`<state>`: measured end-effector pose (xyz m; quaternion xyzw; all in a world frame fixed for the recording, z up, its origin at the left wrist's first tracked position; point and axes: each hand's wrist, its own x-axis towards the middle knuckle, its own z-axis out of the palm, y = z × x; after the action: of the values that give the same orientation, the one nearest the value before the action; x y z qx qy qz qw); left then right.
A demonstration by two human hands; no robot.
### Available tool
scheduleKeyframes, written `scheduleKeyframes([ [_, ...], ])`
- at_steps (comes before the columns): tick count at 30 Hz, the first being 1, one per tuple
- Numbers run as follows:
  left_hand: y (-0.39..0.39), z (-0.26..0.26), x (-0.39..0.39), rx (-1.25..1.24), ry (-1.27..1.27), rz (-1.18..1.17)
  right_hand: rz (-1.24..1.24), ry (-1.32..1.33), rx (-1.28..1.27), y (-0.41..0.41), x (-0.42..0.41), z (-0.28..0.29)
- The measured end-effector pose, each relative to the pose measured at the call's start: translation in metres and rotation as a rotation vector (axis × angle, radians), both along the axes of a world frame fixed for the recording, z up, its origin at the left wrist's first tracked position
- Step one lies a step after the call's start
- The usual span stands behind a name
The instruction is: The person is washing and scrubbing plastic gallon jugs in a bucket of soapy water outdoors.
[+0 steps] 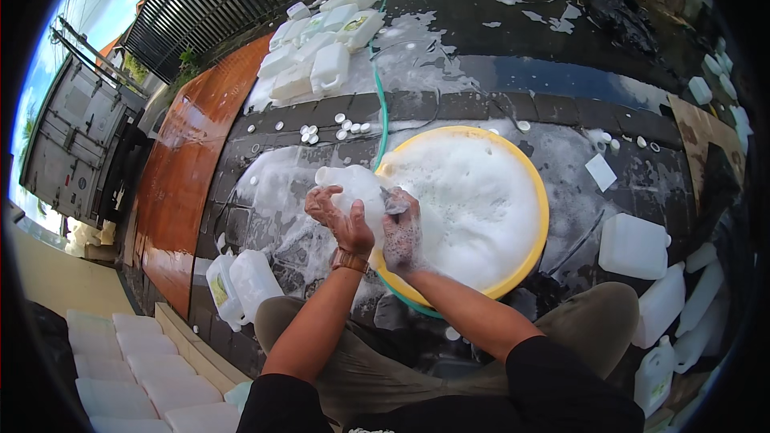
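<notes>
A translucent white plastic jerrycan [361,183], coated in suds, is between my hands at the left rim of a round yellow tub [541,216]. My left hand [346,219], with a watch at the wrist, is against its near side, the fingers spread and curled; whether it bears the weight I cannot tell. Foam-covered, my right hand [402,231] grips a grey cloth [394,201] against the jerrycan's right side. Thick white foam [475,204] fills the tub and hides what lies under it.
White jerrycans lie piled [331,63] beyond, beside my left knee [255,282] and at right [634,246]. Several white caps [343,129] dot the wet paving. A green hose [382,102] runs to the tub. An orange-brown board [198,162] lies left.
</notes>
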<state>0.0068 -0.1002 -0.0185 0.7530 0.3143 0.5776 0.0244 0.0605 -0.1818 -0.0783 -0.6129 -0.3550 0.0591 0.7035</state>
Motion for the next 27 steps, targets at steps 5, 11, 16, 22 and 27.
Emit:
scheduleKeyframes([
  [5,0.02,-0.033,-0.01,-1.188,-0.7,-0.143,0.032,-0.222,-0.033,-0.015,-0.005,-0.014],
  [11,0.014,-0.019,-0.018,-1.323,-0.404,-0.321,0.196,-0.338,-0.312,0.016,0.027,0.009],
  [16,-0.031,-0.027,-0.007,-0.881,0.026,-0.448,0.452,-0.214,-0.514,0.05,0.097,0.01],
  [22,0.034,-0.038,-0.037,-0.954,-0.036,-0.203,0.494,-0.372,-0.351,0.021,0.033,0.046],
  [27,0.057,-0.005,-0.041,-1.353,-0.117,-0.387,0.595,-0.36,-0.161,-0.006,0.015,0.013],
])
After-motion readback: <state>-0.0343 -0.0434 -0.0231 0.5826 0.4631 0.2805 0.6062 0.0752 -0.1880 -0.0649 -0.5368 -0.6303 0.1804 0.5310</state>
